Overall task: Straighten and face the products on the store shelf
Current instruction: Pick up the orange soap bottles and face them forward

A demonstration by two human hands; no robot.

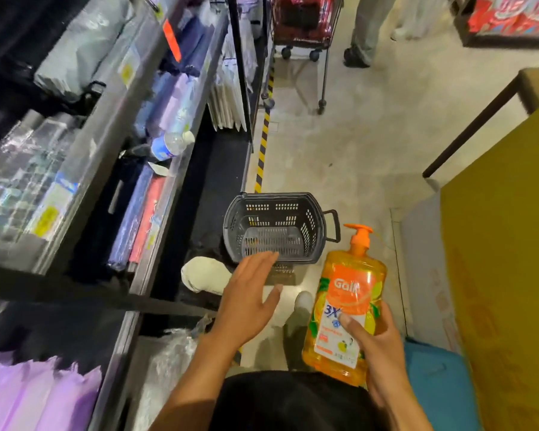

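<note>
My right hand point(375, 346) grips an orange pump bottle of liquid soap point(347, 301) around its lower half, held upright over the floor with the label facing me. My left hand point(246, 301) hovers flat and open, fingers straight, just before an empty black shopping basket point(276, 228) that stands on the floor. The store shelf point(150, 169) runs along my left, holding packaged folded goods in grey, blue, lilac and red, with a clear water bottle point(170, 144) lying on its edge.
A red shopping trolley point(305, 23) and a person's legs point(363, 35) stand farther down the aisle. A yellow box or counter point(504, 259) fills the right side. A yellow-black floor stripe point(263, 144) runs along the shelf base.
</note>
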